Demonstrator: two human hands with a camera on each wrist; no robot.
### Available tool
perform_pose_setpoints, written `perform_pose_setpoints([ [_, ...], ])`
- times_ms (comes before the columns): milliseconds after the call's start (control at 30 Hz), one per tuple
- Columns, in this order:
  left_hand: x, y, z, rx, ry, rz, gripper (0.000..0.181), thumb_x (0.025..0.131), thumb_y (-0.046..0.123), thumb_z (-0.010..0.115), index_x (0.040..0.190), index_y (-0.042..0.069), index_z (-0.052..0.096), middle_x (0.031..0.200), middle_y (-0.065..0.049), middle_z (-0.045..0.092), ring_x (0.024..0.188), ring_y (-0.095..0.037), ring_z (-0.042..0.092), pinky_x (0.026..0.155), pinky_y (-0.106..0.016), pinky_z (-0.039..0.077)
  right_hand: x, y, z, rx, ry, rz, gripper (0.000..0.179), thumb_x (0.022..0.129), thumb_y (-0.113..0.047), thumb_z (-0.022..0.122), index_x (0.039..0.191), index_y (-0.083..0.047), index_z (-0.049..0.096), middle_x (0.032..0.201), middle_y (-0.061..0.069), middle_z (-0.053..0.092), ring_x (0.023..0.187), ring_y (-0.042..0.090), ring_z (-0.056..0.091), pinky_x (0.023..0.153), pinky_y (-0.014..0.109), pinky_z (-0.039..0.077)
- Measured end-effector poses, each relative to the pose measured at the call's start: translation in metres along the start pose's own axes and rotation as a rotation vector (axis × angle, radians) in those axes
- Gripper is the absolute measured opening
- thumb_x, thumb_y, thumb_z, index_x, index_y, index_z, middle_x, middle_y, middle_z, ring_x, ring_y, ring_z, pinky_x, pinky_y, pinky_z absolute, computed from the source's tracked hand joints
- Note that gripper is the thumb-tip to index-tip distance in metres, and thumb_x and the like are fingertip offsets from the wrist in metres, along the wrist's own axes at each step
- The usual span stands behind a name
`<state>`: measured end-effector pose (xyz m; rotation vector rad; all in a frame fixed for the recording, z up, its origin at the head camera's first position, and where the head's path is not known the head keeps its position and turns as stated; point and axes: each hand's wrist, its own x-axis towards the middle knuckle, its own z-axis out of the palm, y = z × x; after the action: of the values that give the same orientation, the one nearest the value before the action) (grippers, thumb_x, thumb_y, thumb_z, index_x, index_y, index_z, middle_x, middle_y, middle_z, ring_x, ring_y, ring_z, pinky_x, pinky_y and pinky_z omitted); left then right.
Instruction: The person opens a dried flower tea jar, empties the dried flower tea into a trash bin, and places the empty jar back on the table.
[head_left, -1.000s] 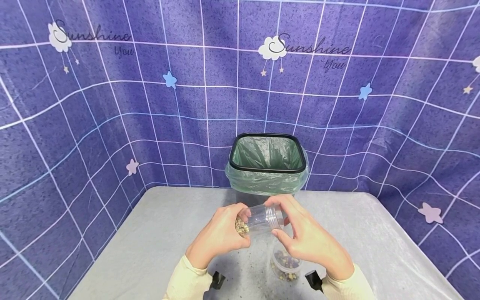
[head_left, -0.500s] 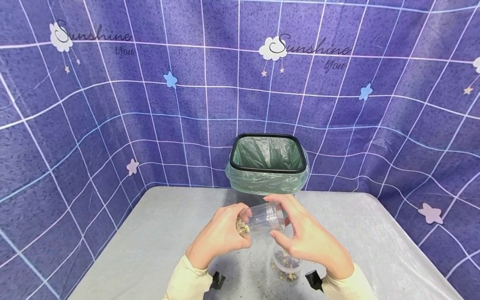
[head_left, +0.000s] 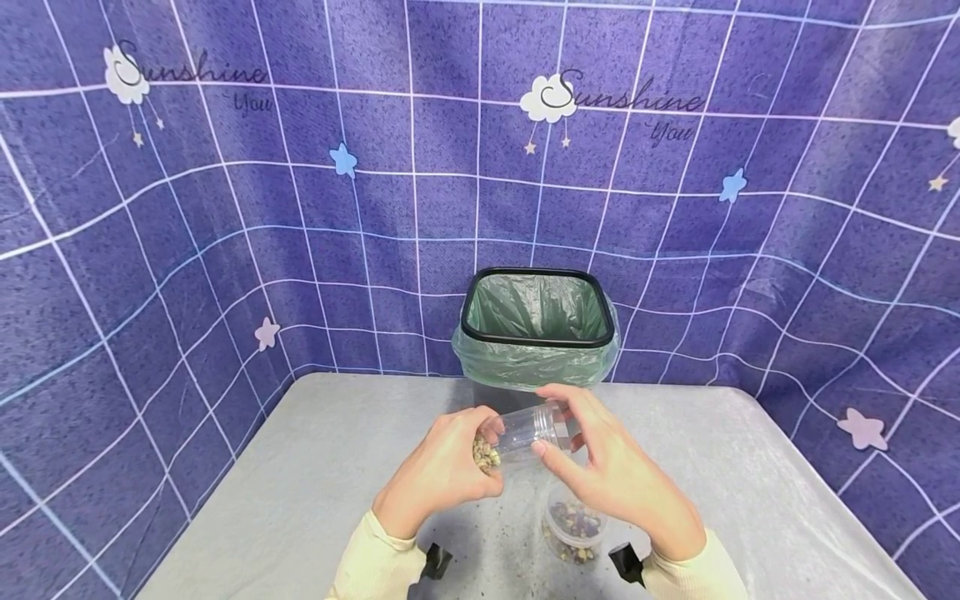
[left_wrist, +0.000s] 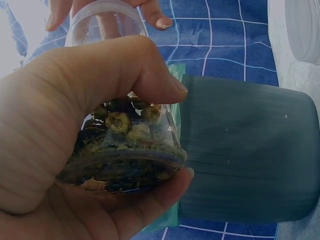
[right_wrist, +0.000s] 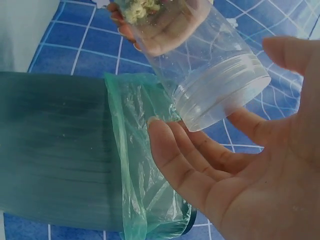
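Observation:
A clear plastic jar lies tilted on its side above the table, its base toward the left. My left hand grips it round the base, where dried yellowish bits like flower buds have gathered. My right hand is spread round the jar's other end, at the ribbed clear lid. In the right wrist view, gaps show between the lid and the nearest fingertips. Below the right hand, a second clear tub with mixed dried bits stands on the table, partly hidden by that hand.
Behind the hands stands a dark bin with a black rim and a green liner bag. Small crumbs are scattered on the grey table cover. A purple grid-patterned curtain hangs round the back and sides.
My right hand's fingers and thumb have shifted round the lid end, the thumb moving up and left. The left hand and the jar stay almost where they were.

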<state>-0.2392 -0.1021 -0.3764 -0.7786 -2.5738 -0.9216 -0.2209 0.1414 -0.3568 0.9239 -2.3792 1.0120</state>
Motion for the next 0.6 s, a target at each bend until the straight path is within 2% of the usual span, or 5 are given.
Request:
perform_pose_setpoints([
  [267, 0.0001, -0.0011, 0.001, 0.005, 0.005, 0.005, 0.047, 0.059, 0.015, 0.082, 0.104, 0.017, 0.068, 0.09, 0.008, 0.066, 0.082, -0.006, 0.061, 0.078, -0.027, 0.053, 0.001, -0.0029, 0.002, -0.017, 0.018, 0.114, 0.045, 0.101, -0.041, 0.064, 0.143, -0.036, 0.049, 0.12, -0.005, 0.064, 0.093, 0.005, 0.063, 0.075, 0.029, 0.056],
  [433, 0.0003, -0.0007, 0.0004, 0.008, 0.001, 0.002, 0.046, 0.059, 0.015, 0.082, 0.103, 0.018, 0.067, 0.09, 0.01, 0.065, 0.082, -0.005, 0.061, 0.078, -0.027, 0.053, 0.0031, -0.0043, 0.0048, -0.039, 0.047, 0.134, 0.036, 0.104, -0.039, 0.06, 0.138, -0.031, 0.053, 0.109, -0.002, 0.069, 0.079, 0.002, 0.062, 0.072, 0.027, 0.054],
  [600, 0.0005, -0.0006, 0.0004, 0.006, -0.003, -0.003, 0.046, 0.06, 0.015, 0.083, 0.102, 0.019, 0.066, 0.089, 0.01, 0.064, 0.081, -0.006, 0.061, 0.077, -0.026, 0.053, 0.0049, -0.0044, 0.0065, -0.063, 0.057, 0.166, 0.03, 0.104, -0.041, 0.057, 0.132, -0.029, 0.057, 0.094, -0.008, 0.067, 0.071, 0.001, 0.056, 0.069, 0.027, 0.049],
])
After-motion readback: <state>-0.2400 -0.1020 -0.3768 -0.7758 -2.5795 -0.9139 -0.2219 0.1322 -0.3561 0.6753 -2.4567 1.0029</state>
